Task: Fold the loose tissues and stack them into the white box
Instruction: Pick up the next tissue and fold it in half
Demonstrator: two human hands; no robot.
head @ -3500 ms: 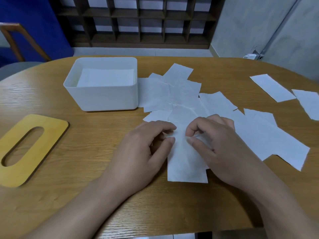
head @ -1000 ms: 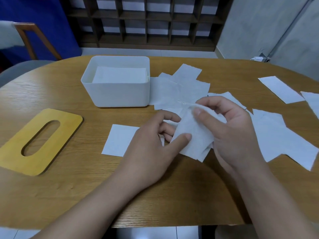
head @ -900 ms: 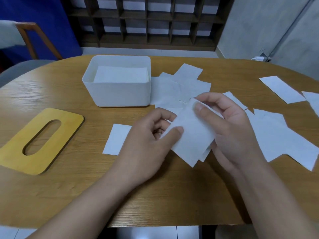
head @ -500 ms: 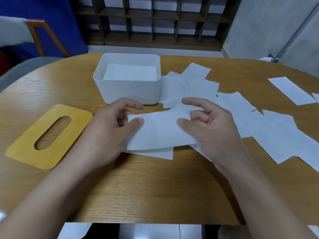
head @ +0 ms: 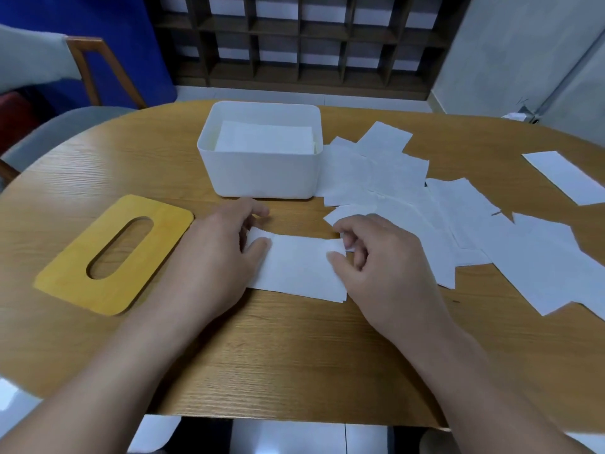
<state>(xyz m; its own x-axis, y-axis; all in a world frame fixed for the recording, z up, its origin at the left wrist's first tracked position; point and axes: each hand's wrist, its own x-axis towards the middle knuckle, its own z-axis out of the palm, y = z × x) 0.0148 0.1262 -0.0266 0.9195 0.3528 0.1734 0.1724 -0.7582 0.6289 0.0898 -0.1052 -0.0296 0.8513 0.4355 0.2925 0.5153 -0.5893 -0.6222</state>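
A folded white tissue point(head: 296, 267) lies flat on the wooden table in front of the white box point(head: 262, 173). My left hand point(head: 212, 257) pinches its left end with thumb on top. My right hand point(head: 376, 260) pinches its right end, fingers curled at the upper corner. Folded tissues point(head: 265, 139) lie stacked inside the box. Several loose tissues point(head: 425, 204) are spread over the table to the right of the box and of my right hand.
A yellow wooden lid with an oval slot point(head: 114, 253) lies on the left of the table point(head: 294, 355). One more tissue point(head: 566, 176) lies at the far right. A chair point(head: 82, 70) stands behind the table's left end.
Both hands took a tissue from the pile, folded it in the air and brought it down left onto the table in front of the box, over the tissue lying there.
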